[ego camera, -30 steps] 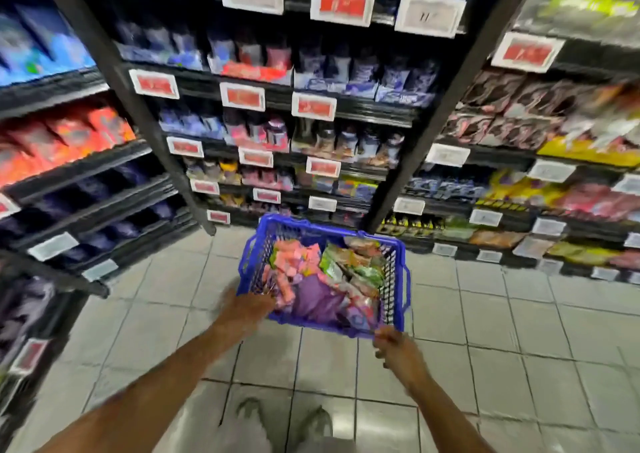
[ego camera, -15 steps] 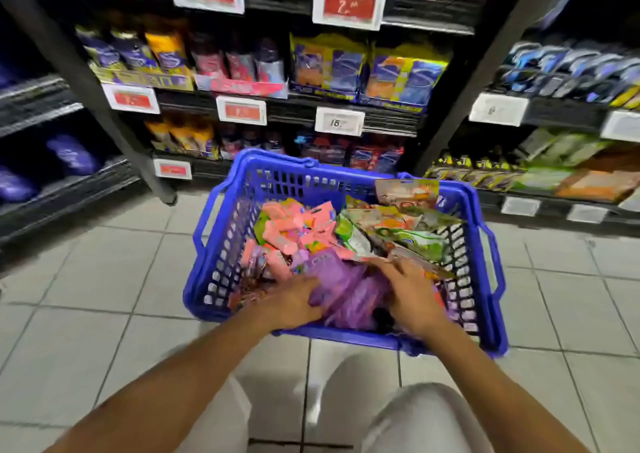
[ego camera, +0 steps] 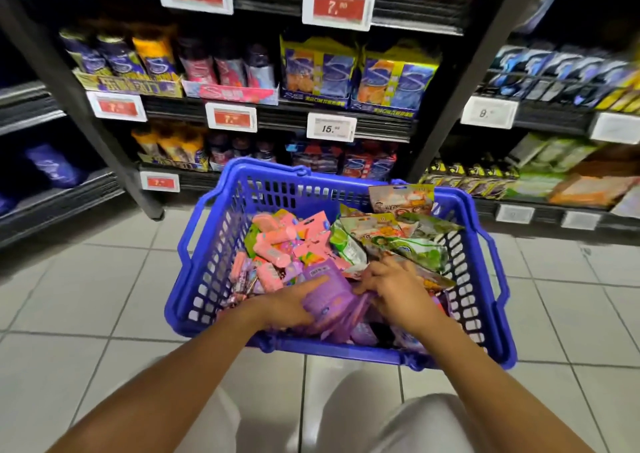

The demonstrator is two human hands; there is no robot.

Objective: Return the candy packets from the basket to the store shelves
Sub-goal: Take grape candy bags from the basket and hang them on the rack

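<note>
Judging by the load, the task is barely begun: the blue basket (ego camera: 214, 265) sits on the tiled floor (ego camera: 86, 296) in front of the store shelves (ego camera: 277, 113), heaped nearly to its rim, and no packet is on its way out yet.

Contents, left to right:
- pink candy packets (ego camera: 287, 241) piled in the left half, with a few small dark-patterned ones against the left wall
- purple packets (ego camera: 329, 296) at the near edge, stacked loosely
- green and white bags (ego camera: 412, 244) in the right half, one orange-printed bag (ego camera: 401, 198) standing up at the far rim

Left hand (ego camera: 287, 305) grips a purple packet, thumb on top, fingers curled under. Right hand (ego camera: 391, 288) rests just beside it with fingers bent into the purple stack; whether it has pinched a packet I cannot tell.

Shelves ahead carry stocked rows with price tags (ego camera: 330, 127); which slot takes the purple packets is not readable. All sorting is left to do.
</note>
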